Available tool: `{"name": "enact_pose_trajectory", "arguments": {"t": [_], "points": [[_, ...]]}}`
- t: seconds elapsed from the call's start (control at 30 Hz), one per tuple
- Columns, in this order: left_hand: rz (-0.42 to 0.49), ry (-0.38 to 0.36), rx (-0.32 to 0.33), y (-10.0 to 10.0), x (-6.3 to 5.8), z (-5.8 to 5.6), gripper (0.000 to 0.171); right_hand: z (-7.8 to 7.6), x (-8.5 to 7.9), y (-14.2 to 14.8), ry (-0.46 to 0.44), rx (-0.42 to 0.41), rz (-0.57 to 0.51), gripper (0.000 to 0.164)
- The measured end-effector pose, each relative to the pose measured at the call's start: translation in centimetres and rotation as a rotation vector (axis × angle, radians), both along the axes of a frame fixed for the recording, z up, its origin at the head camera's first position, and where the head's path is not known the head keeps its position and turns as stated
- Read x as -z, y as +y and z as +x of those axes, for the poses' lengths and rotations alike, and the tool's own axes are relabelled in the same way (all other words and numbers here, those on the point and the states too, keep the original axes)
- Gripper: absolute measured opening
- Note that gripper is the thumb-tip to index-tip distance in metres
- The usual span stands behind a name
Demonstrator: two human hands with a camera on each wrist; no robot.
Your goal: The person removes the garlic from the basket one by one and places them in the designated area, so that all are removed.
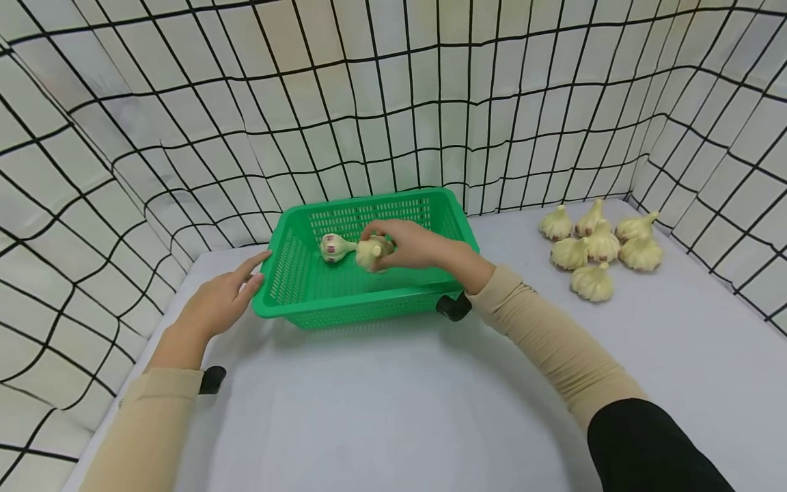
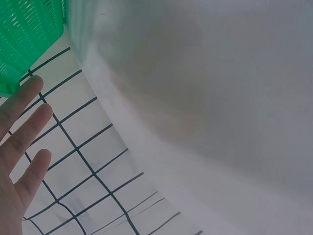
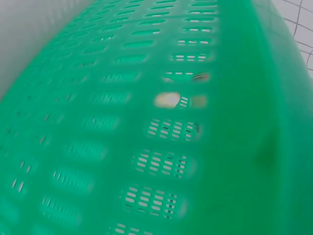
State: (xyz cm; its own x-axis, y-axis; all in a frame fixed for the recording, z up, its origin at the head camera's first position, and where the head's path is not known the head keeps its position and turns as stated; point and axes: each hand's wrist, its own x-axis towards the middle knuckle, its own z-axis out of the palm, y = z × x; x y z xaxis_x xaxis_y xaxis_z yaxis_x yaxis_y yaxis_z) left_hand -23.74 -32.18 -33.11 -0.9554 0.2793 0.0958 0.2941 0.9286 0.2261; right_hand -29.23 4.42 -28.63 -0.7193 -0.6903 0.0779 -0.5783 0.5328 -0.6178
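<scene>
A green plastic basket [image 1: 369, 301] with slotted sides stands at the back of the white table. Over its inside, my right hand [image 1: 418, 246] grips a garlic bulb [image 1: 367, 256] between thumb and fingers. Another garlic bulb [image 1: 333, 249] with reddish marks lies on the basket floor, just left of the held one. My left hand [image 1: 216, 301] has its fingers extended, fingertips at the basket's left rim. In the left wrist view those spread fingers [image 2: 30, 125] show beside the basket corner. The basket wall [image 3: 239, 127] fills the right wrist view and hides the right hand.
Several garlic bulbs [image 1: 601, 242] sit grouped on the table at the right. Black netting [image 1: 393, 123] over white panels borders the back and both sides. The white tabletop [image 1: 369, 403] stretches in front of the basket.
</scene>
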Motion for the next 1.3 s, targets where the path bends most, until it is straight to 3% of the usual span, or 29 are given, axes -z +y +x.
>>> {"name": "enact_pose_trajectory", "arguments": {"t": [0.57, 1.1, 1.3], "points": [[-0.006, 0.004, -0.006, -0.2, -0.2, 0.0, 0.06, 1.7, 0.3, 4.6, -0.041, 0.034, -0.245, 0.048], [0.002, 0.005, 0.0, 0.1, 0.1, 0.2, 0.061, 3.2, -0.1, 10.7, -0.095, 0.08, -0.243, 0.051], [0.001, 0.002, -0.012, 0.1, 0.0, 0.2, 0.061, 3.6, -1.0, 13.5, -0.081, 0.148, -0.26, 0.053]]}}
